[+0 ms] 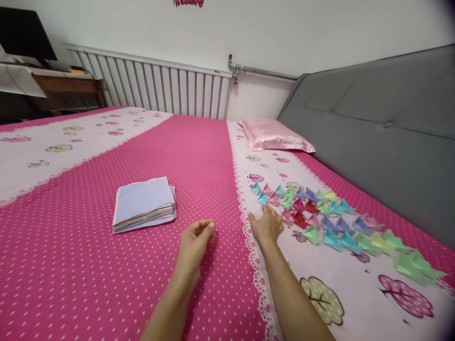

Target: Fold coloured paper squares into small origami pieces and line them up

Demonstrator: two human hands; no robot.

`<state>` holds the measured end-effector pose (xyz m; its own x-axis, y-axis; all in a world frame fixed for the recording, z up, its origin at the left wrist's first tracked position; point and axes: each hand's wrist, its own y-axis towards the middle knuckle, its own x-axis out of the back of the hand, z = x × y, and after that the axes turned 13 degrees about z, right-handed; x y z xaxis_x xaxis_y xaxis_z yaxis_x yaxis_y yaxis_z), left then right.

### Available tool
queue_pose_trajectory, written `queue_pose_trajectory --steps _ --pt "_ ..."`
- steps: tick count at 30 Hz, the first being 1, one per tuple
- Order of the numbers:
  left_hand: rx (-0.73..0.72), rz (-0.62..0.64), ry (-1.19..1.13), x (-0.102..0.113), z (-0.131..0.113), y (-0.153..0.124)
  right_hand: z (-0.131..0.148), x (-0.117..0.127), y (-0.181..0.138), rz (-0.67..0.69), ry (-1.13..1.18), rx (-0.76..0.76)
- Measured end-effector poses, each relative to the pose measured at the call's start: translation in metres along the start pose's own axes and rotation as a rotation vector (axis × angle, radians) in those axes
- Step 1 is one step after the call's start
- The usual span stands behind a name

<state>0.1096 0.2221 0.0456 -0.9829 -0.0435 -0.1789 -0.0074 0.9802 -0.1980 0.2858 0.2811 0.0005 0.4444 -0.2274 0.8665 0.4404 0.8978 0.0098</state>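
My left hand (195,244) hovers over the pink dotted bedspread, its fingers curled in and the thumb against them, with nothing visible in it. Further right, my right hand (267,225) reaches down at the near left end of a group of folded paper boats. Its thumb stands apart from the fingers, whose tips are partly hidden. Just beyond those fingers are a blue paper boat (263,199) and a pink paper boat (274,199). A red paper boat (300,219) sits to their right, among several others in green, purple, yellow and blue. Left of my hands lies a stack of coloured paper sheets (144,201).
A pink satin pillow (273,134) lies at the back, beside the grey padded headboard (377,123). Behind the bed are a white radiator (152,80) and a pipe (266,72). A monitor (24,33) stands on a desk at far left.
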Motion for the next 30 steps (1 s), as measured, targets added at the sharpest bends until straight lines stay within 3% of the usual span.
queue_pose_trajectory --steps 14,24,30 --pt "-0.012 -0.010 0.000 0.000 -0.002 -0.001 -0.001 -0.002 0.002 0.016 0.000 0.013" --pt "-0.158 -0.145 0.153 0.025 -0.011 0.004 0.001 0.002 -0.001 0.000 0.025 0.003" --pt "-0.148 -0.131 0.161 0.023 -0.014 0.003 0.002 0.000 -0.003 0.042 -0.010 0.022"
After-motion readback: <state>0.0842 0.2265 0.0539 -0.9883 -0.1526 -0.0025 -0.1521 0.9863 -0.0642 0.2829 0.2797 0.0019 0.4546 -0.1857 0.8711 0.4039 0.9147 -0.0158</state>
